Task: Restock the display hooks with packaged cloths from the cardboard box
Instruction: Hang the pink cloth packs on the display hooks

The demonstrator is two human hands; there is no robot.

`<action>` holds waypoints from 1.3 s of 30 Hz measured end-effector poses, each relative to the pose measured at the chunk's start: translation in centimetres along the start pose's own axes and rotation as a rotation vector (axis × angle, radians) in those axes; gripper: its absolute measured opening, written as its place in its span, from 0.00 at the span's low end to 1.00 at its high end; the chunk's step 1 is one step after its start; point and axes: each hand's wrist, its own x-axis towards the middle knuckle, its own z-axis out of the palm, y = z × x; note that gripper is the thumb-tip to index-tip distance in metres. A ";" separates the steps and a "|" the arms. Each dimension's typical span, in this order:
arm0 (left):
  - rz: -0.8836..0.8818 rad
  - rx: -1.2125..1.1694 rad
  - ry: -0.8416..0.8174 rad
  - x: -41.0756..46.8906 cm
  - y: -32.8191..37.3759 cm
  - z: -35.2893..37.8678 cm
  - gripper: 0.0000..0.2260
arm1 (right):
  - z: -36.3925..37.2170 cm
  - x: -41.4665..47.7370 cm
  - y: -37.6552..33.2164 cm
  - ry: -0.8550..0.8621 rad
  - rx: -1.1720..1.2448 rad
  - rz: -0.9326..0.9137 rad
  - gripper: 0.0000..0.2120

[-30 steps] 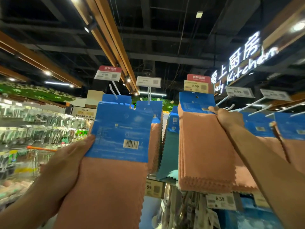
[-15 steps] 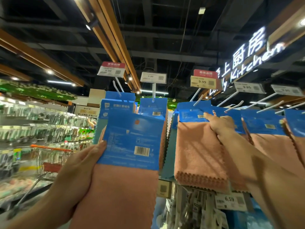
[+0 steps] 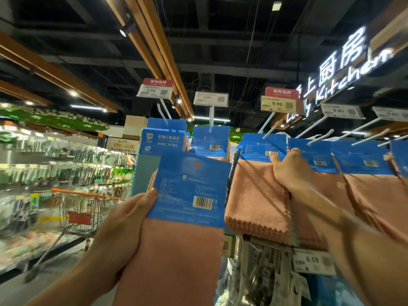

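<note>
The left hand (image 3: 123, 219) clamps spare packaged cloths (image 3: 187, 191) below the display hook (image 3: 268, 133). The right hand (image 3: 291, 166) pinches a hanging pack (image 3: 258, 186) (barely seated, I judge), which could slip off the tip.

Pink cloth pack (image 3: 187, 191) w/ blue card header, barcode side facing cam, upright w/ slight tilt, gripped at left edge by left hand (image 3: 123, 219), more pink packs (image 3: 254, 195) hanging on white hooks (image 3: 268, 127) to its right, teal pack (image 3: 150, 155) hung behind it
</note>
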 end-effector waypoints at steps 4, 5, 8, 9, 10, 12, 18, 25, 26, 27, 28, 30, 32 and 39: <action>-0.019 -0.069 -0.003 -0.8 1.0 0.4 0.17 | -3.2 -2.3 -0.4 0.008 0.018 -0.101 0.31; -0.024 -0.080 -0.010 -0.9 1.2 0.6 0.16 | -4.1 -3.3 -0.5 0.015 0.049 -0.145 0.30; -0.040 -0.117 -0.010 -1.1 1.8 1.3 0.16 | -6.2 -7.7 -1.4 -0.171 0.349 -0.202 0.28; -0.051 -0.138 -0.006 -1.0 1.9 1.4 0.16 | -6.6 -9.3 -1.9 -0.298 0.509 -0.159 0.30; -0.061 -0.162 -0.005 -0.9 2.0 1.7 0.15 | -6.8 -10.7 -2.3 -0.426 0.632 -0.095 0.31; -0.084 -0.204 0.011 -1.0 2.3 2.3 0.15 | -6.6 -12.7 -2.7 -0.608 0.745 -0.023 0.28; -0.151 -0.247 -0.032 0.4 3.2 3.5 0.14 | -4.9 -15.0 -3.9 -0.693 0.938 0.137 0.18; -0.157 -0.084 -0.105 6.2 4.6 3.4 0.18 | -3.6 -10.6 -7.1 -0.482 0.968 0.195 0.14; -0.150 -0.085 -0.097 7.0 4.9 3.5 0.19 | -3.3 -9.9 -7.6 -0.473 0.953 0.207 0.15; -0.145 -0.087 -0.085 7.7 5.1 3.6 0.19 | -3.0 -9.2 -8.0 -0.459 0.942 0.218 0.16; -0.140 -0.090 -0.075 8.5 5.3 3.7 0.18 | -2.7 -8.5 -8.4 -0.447 0.942 0.233 0.18; -0.128 -0.103 -0.059 10.0 5.3 4.1 0.18 | -2.1 -7.5 -8.9 -0.435 0.964 0.254 0.17; -0.129 -0.112 -0.042 11.3 5.4 4.4 0.18 | -1.7 -6.8 -9.3 -0.432 0.989 0.241 0.15; -0.162 -0.119 -0.083 14.1 5.5 4.8 0.36 | -0.3 -4.5 -9.5 -0.383 0.989 0.186 0.11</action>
